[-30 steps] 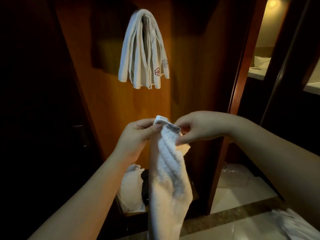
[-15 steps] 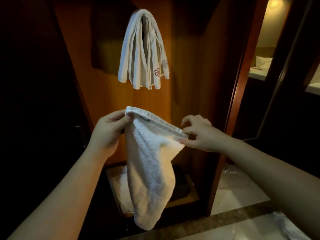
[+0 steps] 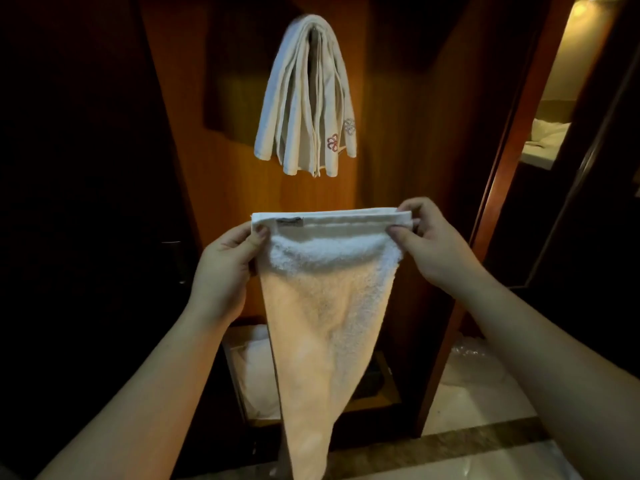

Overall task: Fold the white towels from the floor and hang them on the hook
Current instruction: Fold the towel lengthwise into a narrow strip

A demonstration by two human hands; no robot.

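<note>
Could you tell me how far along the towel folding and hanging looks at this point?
Done: several folded towels already hang on the wooden panel; the hook itself is hidden under them. In hand: the left hand and right hand pinch the top corners of a white towel, stretched out but not yet folded. Left: folding and hanging it, and perhaps the white cloth in the tray below.

1. The left hand [image 3: 225, 268] pinched the white towel [image 3: 325, 306] at its upper corner, at 9 o'clock.
2. The right hand [image 3: 433, 244] pinched the opposite corner, at 3 o'clock.
3. The towel's hem was level; its body hung toward 6 o'clock.
4. Folded towels [image 3: 304, 98] hung on the wooden panel [image 3: 214, 188] at 12 o'clock.
</note>
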